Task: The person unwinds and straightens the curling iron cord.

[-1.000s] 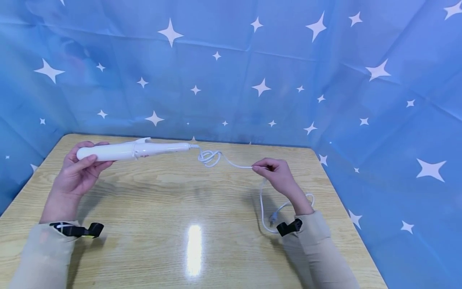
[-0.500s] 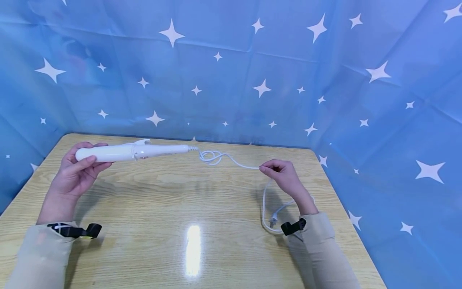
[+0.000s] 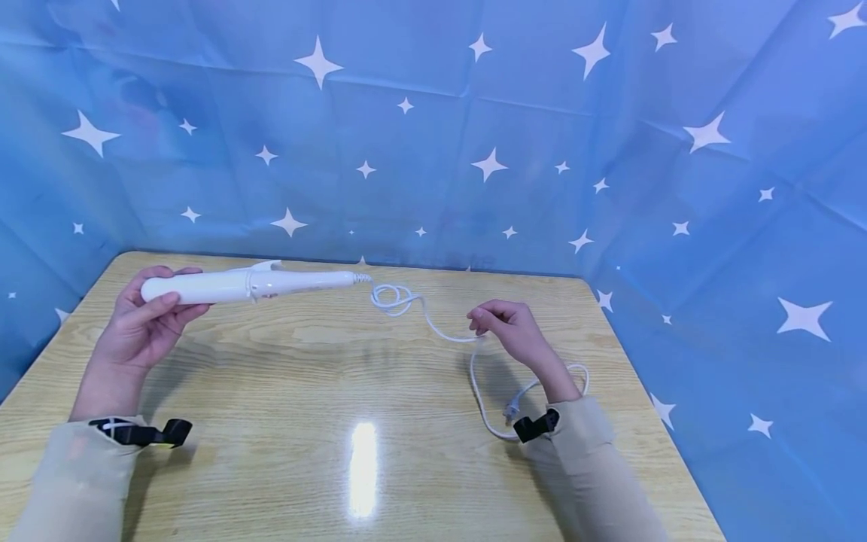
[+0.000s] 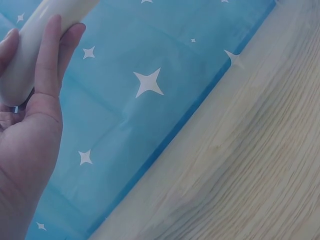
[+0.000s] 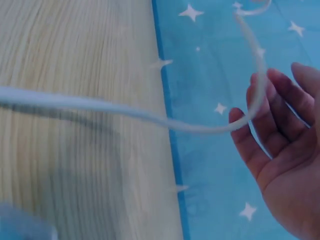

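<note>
A white curling iron [image 3: 298, 281] lies level in the air above the far left part of the table, its lever on the upper side. My left hand [image 3: 138, 327] grips its thick rounded end, thumb in front and fingers behind; the left wrist view shows the fingers along the white barrel [image 4: 25, 60]. From the thin end runs a white cord [image 3: 436, 329] with a loose loop near the iron. My right hand [image 3: 516, 331] hovers just over the cord. In the right wrist view its fingers are spread and loosely bent, with the cord [image 5: 200, 128] passing across the fingertips.
The cord's plug [image 3: 511, 410] lies on the wooden table [image 3: 291, 421] beside the right wrist, with a cord loop around it. A blue star-patterned cloth [image 3: 420, 135] stands behind and along the sides. Each wrist wears a black camera mount [image 3: 145, 432].
My right hand first drew the cord slightly right, then let go and moved back left. The cord has slackened and dropped below the fingers. My left hand and the curling iron stay nearly still.
</note>
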Demonstrator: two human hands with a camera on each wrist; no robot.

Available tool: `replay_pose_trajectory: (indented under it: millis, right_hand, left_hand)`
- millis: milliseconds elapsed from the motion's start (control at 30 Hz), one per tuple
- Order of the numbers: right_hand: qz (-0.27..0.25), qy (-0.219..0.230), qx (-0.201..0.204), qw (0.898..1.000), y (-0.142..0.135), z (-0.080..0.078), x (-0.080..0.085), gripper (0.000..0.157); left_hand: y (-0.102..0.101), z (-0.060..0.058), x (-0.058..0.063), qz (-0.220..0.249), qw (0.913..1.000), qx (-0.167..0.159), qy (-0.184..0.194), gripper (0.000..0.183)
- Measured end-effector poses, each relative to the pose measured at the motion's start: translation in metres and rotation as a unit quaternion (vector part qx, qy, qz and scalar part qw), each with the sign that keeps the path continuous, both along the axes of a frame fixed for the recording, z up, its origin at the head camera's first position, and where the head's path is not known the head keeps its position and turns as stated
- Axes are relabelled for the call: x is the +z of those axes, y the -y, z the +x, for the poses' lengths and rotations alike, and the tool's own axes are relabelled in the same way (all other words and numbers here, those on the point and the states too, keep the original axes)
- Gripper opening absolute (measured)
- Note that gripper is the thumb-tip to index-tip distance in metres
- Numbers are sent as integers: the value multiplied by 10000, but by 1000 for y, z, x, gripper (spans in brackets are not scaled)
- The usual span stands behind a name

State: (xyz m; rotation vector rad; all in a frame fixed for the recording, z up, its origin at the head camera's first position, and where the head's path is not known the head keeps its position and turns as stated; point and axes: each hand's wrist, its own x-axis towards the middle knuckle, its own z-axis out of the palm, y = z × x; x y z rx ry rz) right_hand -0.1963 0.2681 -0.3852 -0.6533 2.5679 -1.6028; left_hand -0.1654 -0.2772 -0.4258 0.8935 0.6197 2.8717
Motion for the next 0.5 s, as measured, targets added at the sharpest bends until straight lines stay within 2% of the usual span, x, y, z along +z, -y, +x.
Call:
replay_pose_trajectory:
  millis: [233, 500]
  right_hand:
    - [-468, 42, 277, 9985, 39, -1, 5, 26]
    - [-927, 495, 922, 9902, 70, -1, 3, 37]
  left_hand:
    - [-3, 0, 0, -77, 10000, -52, 0, 36]
    - [-7, 0, 3, -5, 10000, -81, -34, 35]
